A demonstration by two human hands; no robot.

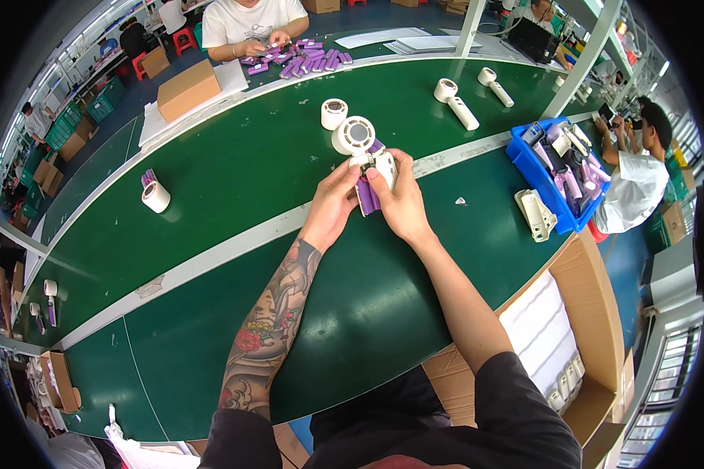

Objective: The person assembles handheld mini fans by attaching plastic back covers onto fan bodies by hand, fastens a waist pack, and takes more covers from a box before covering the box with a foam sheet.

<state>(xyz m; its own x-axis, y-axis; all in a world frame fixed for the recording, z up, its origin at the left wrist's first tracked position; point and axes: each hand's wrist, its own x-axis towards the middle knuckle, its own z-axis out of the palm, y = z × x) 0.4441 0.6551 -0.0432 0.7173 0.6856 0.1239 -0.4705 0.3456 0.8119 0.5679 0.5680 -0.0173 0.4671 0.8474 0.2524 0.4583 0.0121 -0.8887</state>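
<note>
Over the green worktable (pixel 352 289), my left hand (pixel 332 205) and my right hand (pixel 401 202) are both closed around a small white handheld fan (pixel 355 134). Its round head points away from me. Purple parts show in its handle between my hands, and a white shell piece lies by my right fingers. My right thumb presses on the handle; my fingertips partly hide its inner parts. Just behind this fan stands another white round fan head (pixel 334 114).
At the right, a blue bin (pixel 551 168) holds mixed casings, with a cream shell (pixel 535 215) beside it. An open carton (pixel 594 313) stands at the table edge. Two white fans (pixel 457 104) lie far right. Across the belt, a person handles purple cells (pixel 305 59) near a brown box (pixel 188 90).
</note>
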